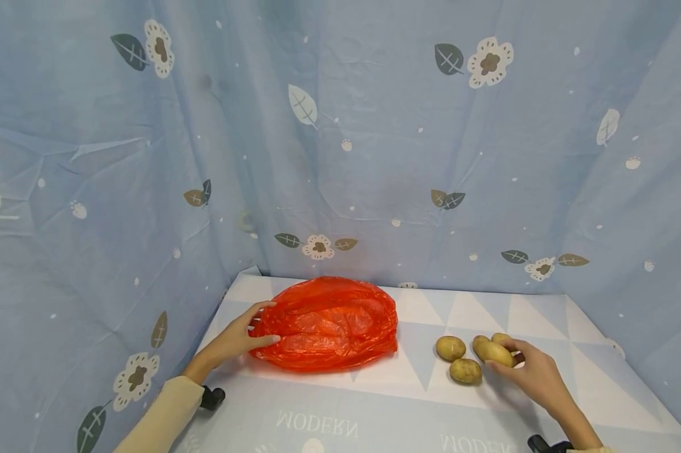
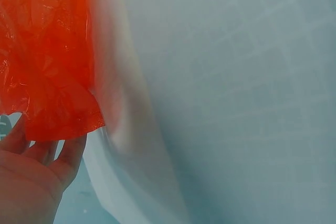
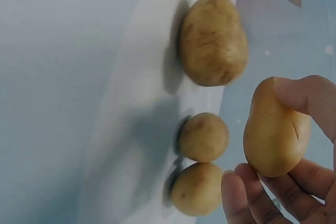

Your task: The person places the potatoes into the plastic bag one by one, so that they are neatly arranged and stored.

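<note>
In the head view, a crumpled red plastic bag (image 1: pixel 335 324) lies on the left half of the table. My left hand (image 1: pixel 235 340) is at its left end, thumb and forefinger spread apart against the plastic. In the left wrist view the bag (image 2: pixel 50 61) covers the fingertips of that hand (image 2: pixel 34 177). On the right side, my right hand (image 1: pixel 535 374) pinches a potato (image 3: pixel 275 129) between thumb and fingers, lifted above the table. Several other potatoes lie close by, among them a larger one (image 1: pixel 450 348) and a spotted one (image 1: pixel 466 372).
A patterned cloth with triangles and lettering covers the table (image 1: pixel 318 402). Blue curtains (image 1: pixel 374 157) with flowers and leaves hang behind it and at both sides. The bag lies to the left of the potatoes, with a stretch of cloth between.
</note>
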The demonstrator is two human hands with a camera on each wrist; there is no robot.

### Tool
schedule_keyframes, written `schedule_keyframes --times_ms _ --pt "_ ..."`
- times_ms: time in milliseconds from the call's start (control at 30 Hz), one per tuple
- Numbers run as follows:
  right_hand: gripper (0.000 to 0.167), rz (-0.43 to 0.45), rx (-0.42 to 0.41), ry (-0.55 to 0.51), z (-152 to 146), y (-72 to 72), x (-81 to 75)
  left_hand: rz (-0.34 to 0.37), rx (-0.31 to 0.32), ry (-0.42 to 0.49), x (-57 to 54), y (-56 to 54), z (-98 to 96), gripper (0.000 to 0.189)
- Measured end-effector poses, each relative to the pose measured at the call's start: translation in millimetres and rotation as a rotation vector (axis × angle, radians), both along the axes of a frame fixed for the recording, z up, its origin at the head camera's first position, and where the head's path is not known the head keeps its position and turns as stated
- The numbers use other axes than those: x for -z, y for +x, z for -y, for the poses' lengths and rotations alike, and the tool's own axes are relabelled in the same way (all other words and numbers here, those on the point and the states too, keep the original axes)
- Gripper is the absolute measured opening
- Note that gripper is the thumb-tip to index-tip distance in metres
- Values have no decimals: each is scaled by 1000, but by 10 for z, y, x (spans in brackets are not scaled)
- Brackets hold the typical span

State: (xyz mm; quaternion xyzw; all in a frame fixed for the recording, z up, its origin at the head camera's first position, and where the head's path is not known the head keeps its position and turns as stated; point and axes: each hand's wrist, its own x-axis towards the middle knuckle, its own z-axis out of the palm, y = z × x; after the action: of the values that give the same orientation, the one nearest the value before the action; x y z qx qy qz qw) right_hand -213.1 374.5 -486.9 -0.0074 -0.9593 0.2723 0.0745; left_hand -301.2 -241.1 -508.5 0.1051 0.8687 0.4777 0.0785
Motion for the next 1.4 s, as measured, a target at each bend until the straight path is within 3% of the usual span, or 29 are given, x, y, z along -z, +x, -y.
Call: schedule_keyframes --times_ms 467,1400 --pt "60 -80 -74 -30 256 -170 -153 10 -6 0 -2 -2 6 84" --pt "54 -152 -211 -130 854 -518 -301 -1 0 18 -6 -6 -16 81"
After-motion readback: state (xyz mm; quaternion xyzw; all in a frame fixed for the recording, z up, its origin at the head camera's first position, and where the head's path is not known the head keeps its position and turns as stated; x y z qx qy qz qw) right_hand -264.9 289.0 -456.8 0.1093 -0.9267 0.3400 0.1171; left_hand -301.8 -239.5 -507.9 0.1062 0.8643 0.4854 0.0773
